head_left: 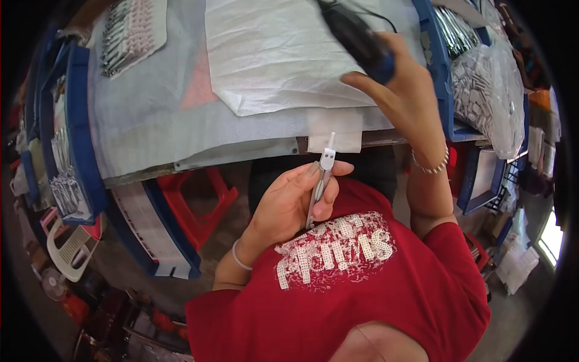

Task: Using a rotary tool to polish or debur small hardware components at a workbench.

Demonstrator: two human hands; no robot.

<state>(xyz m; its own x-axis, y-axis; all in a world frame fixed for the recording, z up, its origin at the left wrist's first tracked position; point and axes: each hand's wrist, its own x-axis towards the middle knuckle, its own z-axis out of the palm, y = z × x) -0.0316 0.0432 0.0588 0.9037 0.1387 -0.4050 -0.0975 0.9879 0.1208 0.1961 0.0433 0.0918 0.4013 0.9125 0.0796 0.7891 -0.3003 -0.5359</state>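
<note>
My left hand (295, 196) is closed around a slim silver-grey rod-like part (319, 187), held upright in front of my shirt. At its top sits a white plastic head (327, 158) with two dark dots and a thin pale tip pointing away from me. Up at the right, over the table, my right hand (407, 90) has a black corded electric screwdriver (356, 39) with a blue end. Its thumb stands out to the side, while the other fingers are partly hidden behind the tool. The screwdriver is blurred by motion.
A white sheet (271, 60) covers part of the grey-covered worktable (142, 133). Rows of slim parts (128, 33) lie at the far left. Blue bins (78, 133) flank the table; a clear bag of white parts (485, 90) stands right. A red stool (196, 205) is below.
</note>
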